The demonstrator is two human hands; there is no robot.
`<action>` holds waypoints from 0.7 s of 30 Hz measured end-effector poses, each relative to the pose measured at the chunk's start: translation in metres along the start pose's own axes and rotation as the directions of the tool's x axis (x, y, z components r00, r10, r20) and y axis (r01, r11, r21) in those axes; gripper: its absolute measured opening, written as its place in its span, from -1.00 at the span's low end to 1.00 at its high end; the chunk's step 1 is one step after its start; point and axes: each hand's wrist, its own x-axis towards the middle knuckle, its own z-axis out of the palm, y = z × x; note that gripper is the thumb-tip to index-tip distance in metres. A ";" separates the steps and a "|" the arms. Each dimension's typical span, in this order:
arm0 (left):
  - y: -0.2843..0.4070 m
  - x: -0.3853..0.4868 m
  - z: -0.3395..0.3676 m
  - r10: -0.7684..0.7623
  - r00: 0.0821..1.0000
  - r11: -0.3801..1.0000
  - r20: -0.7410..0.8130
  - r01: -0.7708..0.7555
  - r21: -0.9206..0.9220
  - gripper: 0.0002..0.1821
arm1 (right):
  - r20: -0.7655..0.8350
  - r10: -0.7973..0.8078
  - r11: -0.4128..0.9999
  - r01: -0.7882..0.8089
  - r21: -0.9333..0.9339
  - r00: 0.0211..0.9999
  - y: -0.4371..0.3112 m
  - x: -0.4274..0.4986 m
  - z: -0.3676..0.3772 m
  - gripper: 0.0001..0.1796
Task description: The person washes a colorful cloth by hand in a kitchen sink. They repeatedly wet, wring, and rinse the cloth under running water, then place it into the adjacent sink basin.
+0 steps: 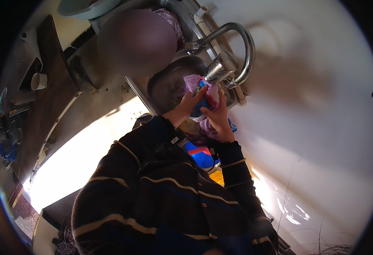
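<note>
Both of my hands grip a wet-looking bundle of cloth [212,95] in pink, red and blue over the sink. My left hand [188,103] is on its left side, thumb and fingers across the blue part. My right hand [219,116] holds the right side, its fingers on the pink and red folds. Just above the bundle a metal cup [221,67] sits at the outlet of the curved metal faucet [250,47]. Below my hands, purple patterned cloth [208,127] lies at the sink's near end. The metal sink basin [161,76] holds murky water or wet matter; which is unclear.
A pale basin [87,9] stands at the top left. More patterned cloth [170,19] lies beyond a blurred round area. A white pipe [212,36] runs along the wall. At left are a dark wooden table [51,95] and a white cup [39,81]. A blue ball-like object [199,156] is below.
</note>
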 end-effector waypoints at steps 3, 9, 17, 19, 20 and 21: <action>0.003 -0.007 0.009 0.086 0.996 0.996 -0.007 -0.086 -0.023 -0.56 | -0.122 0.073 0.982 -0.093 -0.167 0.990 0.004 0.001 0.003 0.01; 0.008 -0.010 0.010 0.500 0.859 0.798 0.108 -0.506 0.328 -0.72 | -0.223 0.199 0.980 -0.189 0.065 0.954 0.005 0.003 0.009 -0.13; -0.011 0.009 0.013 0.472 0.881 0.760 0.023 -0.420 0.496 -0.81 | -0.278 0.175 0.983 -0.151 0.103 0.944 0.002 0.003 0.016 -0.29; -0.019 0.017 0.010 0.511 0.855 0.606 0.093 -0.435 0.666 -0.81 | -0.278 0.158 0.987 -0.141 0.080 0.948 0.005 0.003 0.018 -0.35; -0.022 0.022 0.009 0.541 0.824 0.433 0.168 -0.444 0.784 -0.80 | -0.281 0.139 0.990 -0.125 0.064 0.950 0.007 0.004 0.019 -0.38; -0.025 0.025 0.008 0.598 0.762 0.208 0.248 -0.446 0.870 -0.78 | -0.280 0.164 0.986 -0.154 0.056 0.946 0.009 0.004 0.019 -0.39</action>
